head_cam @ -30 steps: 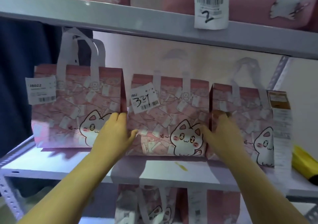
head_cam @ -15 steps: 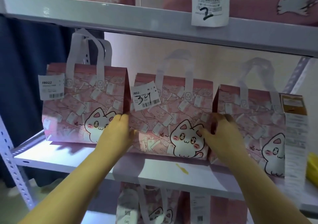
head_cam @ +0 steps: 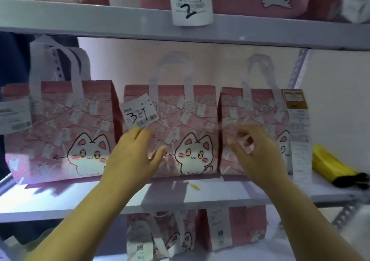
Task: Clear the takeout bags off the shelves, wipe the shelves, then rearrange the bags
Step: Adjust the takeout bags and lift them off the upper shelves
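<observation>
Shelving: grey metal boards, pink bags on every level in view.
Middle shelf: pale, carrying three upright takeout bags in a row.
Left bag: pink cat print, white handles up, at the left end, close beside the next one.
Middle bag: same print, centred on the board.
Right bag: just beside the middle bag, partly behind the right hand.
Lower bags: on the level beneath, tagged, only partly seen.
Left hand: raised before the middle bag's left edge, fingers spread apart, gripping nothing; contact unclear through blur.
Right hand: before the right bag's left half, fingers apart and loosely bent, holding nothing; contact unclear.
Yellow object: lying at the far right, black at its near end.
Long receipt: hanging down the right bag's right edge.
Tag "34": tilted on the middle bag, upper left.
</observation>
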Demonstrator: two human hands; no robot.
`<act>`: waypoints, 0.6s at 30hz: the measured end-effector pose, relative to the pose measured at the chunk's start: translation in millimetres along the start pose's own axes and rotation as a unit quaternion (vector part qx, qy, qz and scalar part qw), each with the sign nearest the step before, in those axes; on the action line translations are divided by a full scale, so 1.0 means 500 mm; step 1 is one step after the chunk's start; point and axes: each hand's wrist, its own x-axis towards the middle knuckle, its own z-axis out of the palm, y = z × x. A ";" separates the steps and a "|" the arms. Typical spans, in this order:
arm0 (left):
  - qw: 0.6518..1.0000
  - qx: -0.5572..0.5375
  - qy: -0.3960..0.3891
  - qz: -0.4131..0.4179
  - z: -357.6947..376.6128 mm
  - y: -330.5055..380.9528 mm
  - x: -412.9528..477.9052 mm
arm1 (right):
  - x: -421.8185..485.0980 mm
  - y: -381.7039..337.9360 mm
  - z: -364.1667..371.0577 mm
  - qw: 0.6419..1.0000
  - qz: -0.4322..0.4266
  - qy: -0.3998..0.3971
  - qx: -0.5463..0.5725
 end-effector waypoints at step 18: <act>0.992 -0.057 -0.113 -0.016 0.204 0.236 -0.004 | -0.066 0.305 -0.168 0.970 0.198 -0.030 -0.141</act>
